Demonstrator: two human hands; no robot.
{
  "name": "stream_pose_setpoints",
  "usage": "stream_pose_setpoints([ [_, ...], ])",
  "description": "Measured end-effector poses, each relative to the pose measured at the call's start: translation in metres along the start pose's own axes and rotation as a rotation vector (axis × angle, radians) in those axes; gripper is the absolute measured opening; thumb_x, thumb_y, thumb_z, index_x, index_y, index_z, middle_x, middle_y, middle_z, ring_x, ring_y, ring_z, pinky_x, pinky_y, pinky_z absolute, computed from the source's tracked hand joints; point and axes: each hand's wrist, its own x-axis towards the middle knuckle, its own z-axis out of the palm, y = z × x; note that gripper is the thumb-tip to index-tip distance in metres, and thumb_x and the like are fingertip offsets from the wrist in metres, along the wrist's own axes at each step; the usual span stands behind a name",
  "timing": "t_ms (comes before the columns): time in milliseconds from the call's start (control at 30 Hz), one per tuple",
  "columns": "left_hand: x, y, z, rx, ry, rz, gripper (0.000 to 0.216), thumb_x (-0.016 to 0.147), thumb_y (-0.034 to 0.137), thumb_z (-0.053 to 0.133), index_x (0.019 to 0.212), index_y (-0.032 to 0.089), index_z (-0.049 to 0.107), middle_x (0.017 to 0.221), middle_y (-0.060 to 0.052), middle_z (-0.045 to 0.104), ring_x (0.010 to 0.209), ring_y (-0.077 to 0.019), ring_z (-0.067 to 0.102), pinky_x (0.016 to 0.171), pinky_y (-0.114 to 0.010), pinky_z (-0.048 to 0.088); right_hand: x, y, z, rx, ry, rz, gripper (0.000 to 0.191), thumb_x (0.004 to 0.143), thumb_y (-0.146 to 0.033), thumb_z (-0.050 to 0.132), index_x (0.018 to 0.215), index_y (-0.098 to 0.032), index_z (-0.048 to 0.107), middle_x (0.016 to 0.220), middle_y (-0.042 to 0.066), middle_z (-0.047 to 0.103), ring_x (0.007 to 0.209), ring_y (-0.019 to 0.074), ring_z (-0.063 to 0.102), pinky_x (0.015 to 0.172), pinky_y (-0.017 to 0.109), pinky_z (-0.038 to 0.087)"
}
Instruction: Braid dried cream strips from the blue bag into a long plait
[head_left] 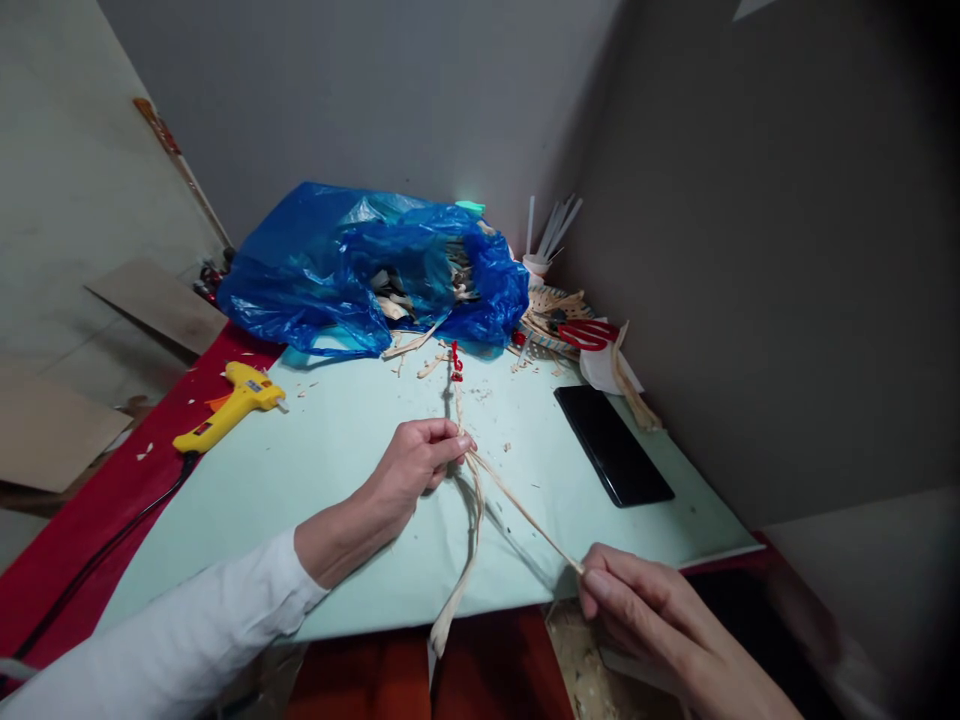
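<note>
My left hand (431, 455) pinches a braid of pale dried plant fibre (460, 405) near the middle of the table. Beyond my fingers the braid runs up to a small red clip (456, 362). Below the pinch the fibre splits into loose strands. One loose strand (474, 540) hangs down past the table's front edge. Another strand is stretched taut to the lower right, where my right hand (637, 610) grips its end between thumb and fingers. Both hands are closed, and the fibre between them casts a shadow on the tabletop.
A blue plastic bag (300, 270) of dried fibre fills the back. A yellow glue gun (236, 405) with a black cord lies left. To the right are a black phone (613, 445), red-handled scissors (589, 333), a woven basket (551, 310) and a cup of glue sticks (537, 265).
</note>
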Motion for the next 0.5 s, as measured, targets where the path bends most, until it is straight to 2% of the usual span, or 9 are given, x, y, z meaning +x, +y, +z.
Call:
stream_pose_setpoints([
  [67,0.000,-0.001,0.001,-0.003,-0.009,-0.001,0.018,0.075,0.026,0.067,0.071,0.011,0.059,0.061,0.002,0.049,0.042,-0.0005,0.025,0.042,-0.023,0.008,-0.004,0.001,0.001,-0.027,-0.009,-0.009,0.042,0.094,-0.052,0.044,0.070,-0.020,0.057,0.066,0.000,0.053,0.066,0.0139,0.049,0.062,0.023,0.038],
  [200,0.001,0.001,0.001,-0.047,-0.022,-0.023,0.018,0.074,0.026,0.069,0.071,0.010,0.060,0.062,0.002,0.050,0.041,0.0000,0.024,0.042,-0.022,0.008,-0.002,-0.005,-0.004,-0.113,-0.293,-0.057,0.042,0.097,-0.047,0.041,0.071,-0.020,0.060,0.061,0.000,0.059,0.064,0.0141,0.055,0.066,0.023,0.042],
  [267,0.001,0.003,0.000,-0.070,-0.034,-0.035,0.018,0.074,0.025,0.070,0.072,0.010,0.060,0.063,0.001,0.051,0.041,0.0004,0.023,0.041,-0.022,0.007,0.000,-0.010,-0.013,-0.149,-0.342,-0.093,0.040,0.097,-0.045,0.041,0.075,-0.020,0.064,0.068,0.001,0.065,0.066,0.0148,0.059,0.068,0.024,0.044],
  [367,0.001,0.005,-0.002,-0.087,-0.048,-0.047,0.018,0.074,0.025,0.070,0.073,0.010,0.061,0.063,0.002,0.051,0.041,0.0009,0.023,0.041,-0.022,0.006,0.003,-0.023,-0.027,-0.229,-0.255,-0.184,0.032,0.093,-0.045,0.048,0.084,-0.022,0.068,0.088,0.004,0.070,0.081,0.0186,0.063,0.075,0.026,0.046],
  [500,0.002,0.005,-0.002,-0.096,-0.066,-0.045,0.017,0.074,0.023,0.070,0.073,0.009,0.061,0.063,0.002,0.050,0.041,0.0010,0.023,0.041,-0.021,0.007,0.023,-0.046,-0.029,-0.227,0.043,-0.270,0.030,0.093,-0.044,0.047,0.087,-0.023,0.068,0.093,0.004,0.070,0.086,0.0201,0.063,0.075,0.027,0.046],
])
